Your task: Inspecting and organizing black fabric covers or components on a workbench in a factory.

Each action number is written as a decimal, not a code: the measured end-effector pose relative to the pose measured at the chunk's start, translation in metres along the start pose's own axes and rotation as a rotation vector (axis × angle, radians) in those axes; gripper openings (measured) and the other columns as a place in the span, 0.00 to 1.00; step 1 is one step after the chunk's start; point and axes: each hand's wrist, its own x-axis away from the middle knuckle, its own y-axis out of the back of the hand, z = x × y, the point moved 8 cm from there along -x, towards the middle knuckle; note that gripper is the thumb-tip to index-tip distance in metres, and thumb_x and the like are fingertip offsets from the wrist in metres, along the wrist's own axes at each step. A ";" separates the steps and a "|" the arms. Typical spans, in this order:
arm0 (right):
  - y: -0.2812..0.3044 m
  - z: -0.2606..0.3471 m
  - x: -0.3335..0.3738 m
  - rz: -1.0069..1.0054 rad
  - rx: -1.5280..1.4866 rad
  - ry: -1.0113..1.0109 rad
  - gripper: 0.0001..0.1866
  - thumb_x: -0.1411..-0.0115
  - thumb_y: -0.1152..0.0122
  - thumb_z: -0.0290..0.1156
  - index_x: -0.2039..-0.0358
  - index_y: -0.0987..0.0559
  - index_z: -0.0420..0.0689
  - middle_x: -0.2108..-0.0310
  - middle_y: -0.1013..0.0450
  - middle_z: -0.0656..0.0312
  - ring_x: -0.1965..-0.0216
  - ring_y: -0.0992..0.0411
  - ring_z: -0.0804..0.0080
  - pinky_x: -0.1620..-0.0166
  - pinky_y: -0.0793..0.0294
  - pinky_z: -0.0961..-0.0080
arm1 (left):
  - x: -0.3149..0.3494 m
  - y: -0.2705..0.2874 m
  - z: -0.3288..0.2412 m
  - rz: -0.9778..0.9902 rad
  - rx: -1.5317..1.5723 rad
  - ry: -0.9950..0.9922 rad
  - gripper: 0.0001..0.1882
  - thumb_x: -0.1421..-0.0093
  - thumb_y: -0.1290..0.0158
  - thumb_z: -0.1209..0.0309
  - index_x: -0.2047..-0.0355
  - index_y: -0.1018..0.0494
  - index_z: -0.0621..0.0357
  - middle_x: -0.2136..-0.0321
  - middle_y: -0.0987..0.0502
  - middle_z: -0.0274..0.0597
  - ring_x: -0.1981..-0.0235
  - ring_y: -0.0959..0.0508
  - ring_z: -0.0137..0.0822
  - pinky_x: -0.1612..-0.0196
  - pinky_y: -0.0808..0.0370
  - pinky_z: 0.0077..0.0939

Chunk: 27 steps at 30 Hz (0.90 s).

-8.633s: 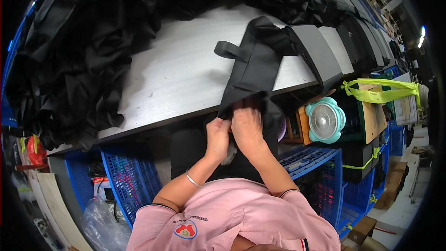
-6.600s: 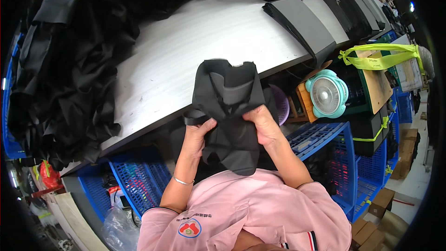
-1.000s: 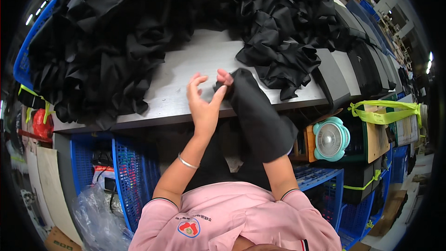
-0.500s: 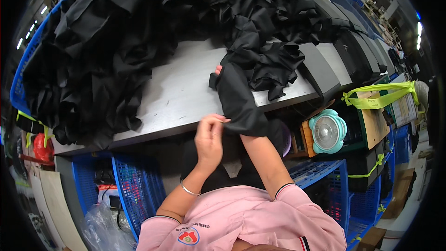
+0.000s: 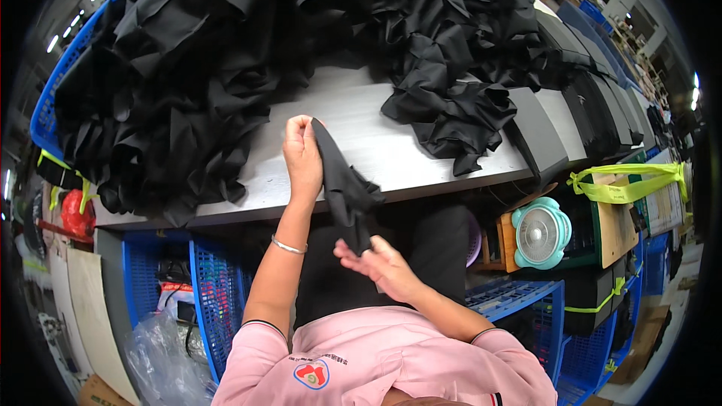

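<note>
My left hand (image 5: 302, 154) is raised over the grey table (image 5: 391, 152) and pinches the top end of a long black fabric piece (image 5: 344, 184), which hangs down past the table's front edge. My right hand (image 5: 374, 261) is below the edge with fingers spread, just under the lower end of the piece. I cannot tell whether it touches the cloth. A silver bangle sits on my left wrist.
A big heap of black fabric (image 5: 226, 60) covers the table's back and left. Neat stacks of folded black pieces (image 5: 602, 98) run along the right. Under the table are blue crates (image 5: 203, 286), a teal fan (image 5: 540, 231) and a clear plastic bag (image 5: 162, 353).
My left hand has taken the top of the black piece and lifted it over the table. My right hand has come out from under the cloth and dropped below the edge.
</note>
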 end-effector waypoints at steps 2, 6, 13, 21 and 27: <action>0.032 0.017 0.005 -0.245 -0.149 0.112 0.18 0.28 0.47 0.29 0.40 0.36 0.44 0.40 0.33 0.56 0.38 0.30 0.57 0.35 0.31 0.60 | 0.012 0.003 -0.008 -0.033 0.063 -0.007 0.06 0.27 0.52 0.72 0.61 0.30 0.61 0.71 0.30 0.26 0.71 0.35 0.18 0.67 0.35 0.16; 0.046 0.083 0.023 -0.627 0.547 0.514 0.35 0.32 0.40 0.34 0.31 0.45 0.40 0.32 0.44 0.51 0.33 0.37 0.54 0.36 0.33 0.63 | 0.051 -0.012 -0.043 -0.003 0.004 -0.113 0.06 0.28 0.50 0.72 0.62 0.29 0.62 0.73 0.30 0.27 0.71 0.35 0.17 0.68 0.35 0.15; 0.019 0.102 -0.019 -0.442 0.479 0.256 0.19 0.31 0.50 0.27 0.42 0.24 0.38 0.56 0.20 0.61 0.58 0.23 0.73 0.54 0.25 0.77 | 0.116 -0.053 -0.090 0.148 -0.086 -0.267 0.03 0.33 0.44 0.78 0.64 0.27 0.60 0.77 0.30 0.23 0.77 0.37 0.13 0.75 0.41 0.09; -0.003 0.094 -0.019 -0.152 -0.044 0.149 0.17 0.35 0.36 0.32 0.50 0.22 0.36 0.56 0.21 0.61 0.58 0.23 0.78 0.52 0.23 0.79 | 0.092 -0.007 -0.035 0.097 0.207 0.263 0.14 0.27 0.53 0.62 0.64 0.27 0.59 0.75 0.27 0.31 0.74 0.30 0.19 0.70 0.34 0.17; 0.010 0.120 -0.040 -0.340 0.401 0.290 0.12 0.34 0.33 0.32 0.74 0.20 0.39 0.77 0.26 0.72 0.75 0.33 0.89 0.71 0.33 0.87 | 0.194 -0.063 -0.001 0.563 0.914 0.999 0.20 0.30 0.47 0.64 0.43 0.28 0.63 0.50 0.21 0.43 0.50 0.20 0.31 0.45 0.22 0.30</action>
